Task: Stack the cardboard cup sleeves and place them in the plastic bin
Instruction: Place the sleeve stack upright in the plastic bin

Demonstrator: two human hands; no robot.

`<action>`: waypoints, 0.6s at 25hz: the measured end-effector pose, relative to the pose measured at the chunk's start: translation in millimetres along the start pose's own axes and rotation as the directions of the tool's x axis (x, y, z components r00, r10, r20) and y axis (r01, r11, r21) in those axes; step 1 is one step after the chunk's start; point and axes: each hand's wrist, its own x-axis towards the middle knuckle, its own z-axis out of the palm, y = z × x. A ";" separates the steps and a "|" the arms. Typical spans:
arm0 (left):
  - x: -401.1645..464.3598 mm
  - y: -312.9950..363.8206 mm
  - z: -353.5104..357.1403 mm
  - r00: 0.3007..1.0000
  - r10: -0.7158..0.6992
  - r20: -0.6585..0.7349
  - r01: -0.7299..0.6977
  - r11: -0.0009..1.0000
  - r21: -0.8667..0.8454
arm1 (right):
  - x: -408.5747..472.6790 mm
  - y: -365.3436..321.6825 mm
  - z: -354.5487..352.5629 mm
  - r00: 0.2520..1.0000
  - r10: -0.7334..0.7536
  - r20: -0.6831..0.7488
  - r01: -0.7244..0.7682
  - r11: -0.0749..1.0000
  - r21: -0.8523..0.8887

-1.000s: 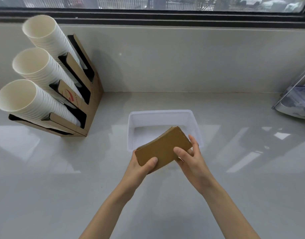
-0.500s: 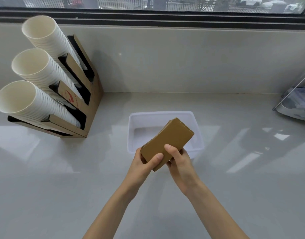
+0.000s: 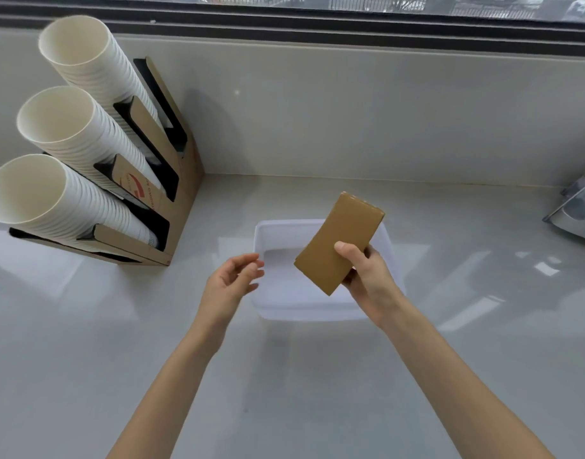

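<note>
A flat stack of brown cardboard cup sleeves [image 3: 339, 241] is held tilted above the white plastic bin [image 3: 274, 306]. My right hand [image 3: 367, 276] grips the stack at its lower right edge, thumb on top. Just left of the bin's left rim, my left hand [image 3: 231, 286] hovers with its fingers loosely apart and holds nothing. The bin sits on the pale counter and what shows of its inside looks bare; the stack and my right hand cover part of it.
A cardboard cup dispenser [image 3: 171, 180] with three slanted columns of white paper cups [image 3: 69, 134] stands at the left against the wall. A metal and plastic object [image 3: 579, 210] lies at the right edge. A window ledge runs along the back.
My left hand has let go of the sleeve stack and drawn back to the left. My right hand alone now holds the stack, raised and turned more upright over the bin.
</note>
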 end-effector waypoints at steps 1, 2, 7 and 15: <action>6.7 0.0 -3.3 0.999 -0.008 -0.041 0.009 0.999 0.032 | 7.4 -0.9 -0.3 1.000 0.028 -0.005 -0.029 0.999 -0.031; 14.5 -0.9 -5.7 0.997 -0.020 -0.074 0.025 0.997 0.071 | 15.5 -1.0 0.6 0.998 0.057 -0.014 -0.058 0.996 -0.067; 43.6 -13.3 -7.1 0.986 -0.119 -0.119 0.145 0.960 0.241 | 50.0 9.8 7.4 0.976 0.214 -0.043 -0.218 0.952 -0.216; 54.3 -20.1 1.6 0.983 -0.177 -0.044 0.182 0.963 0.199 | 83.4 48.4 19.1 0.879 0.454 -0.148 -0.476 0.803 -0.358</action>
